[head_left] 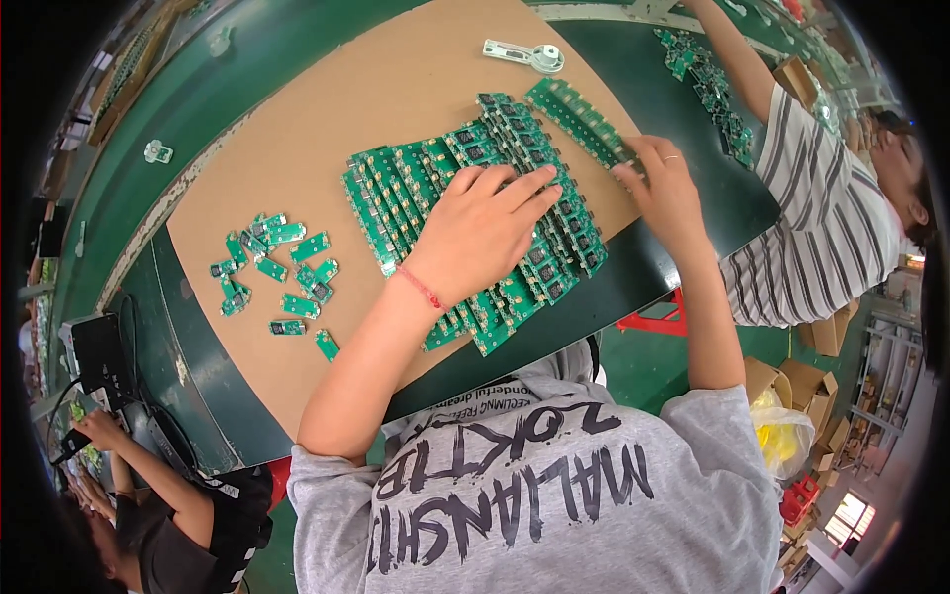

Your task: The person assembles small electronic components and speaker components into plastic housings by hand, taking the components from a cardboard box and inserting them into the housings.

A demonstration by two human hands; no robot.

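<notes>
Several green circuit board strips (381,213) lie side by side in overlapping rows on a brown cardboard sheet (297,129). My left hand (487,226), a red string bracelet at its wrist, rests on top of these rows with its fingers stretched out. At the right end of a separate circuit board strip (574,117), my right hand (665,188) closes its thumb and fingers on the board's edge. That strip slants beside the rows, its near end blurred. Part of the rows is hidden under my left hand and forearm.
Small loose circuit boards (287,233) lie scattered at the left of the cardboard. A pale green plastic part (524,54) sits at its far edge. More boards (708,89) are piled by a co-worker in a striped shirt (802,218) at right; another person (188,515) works at lower left.
</notes>
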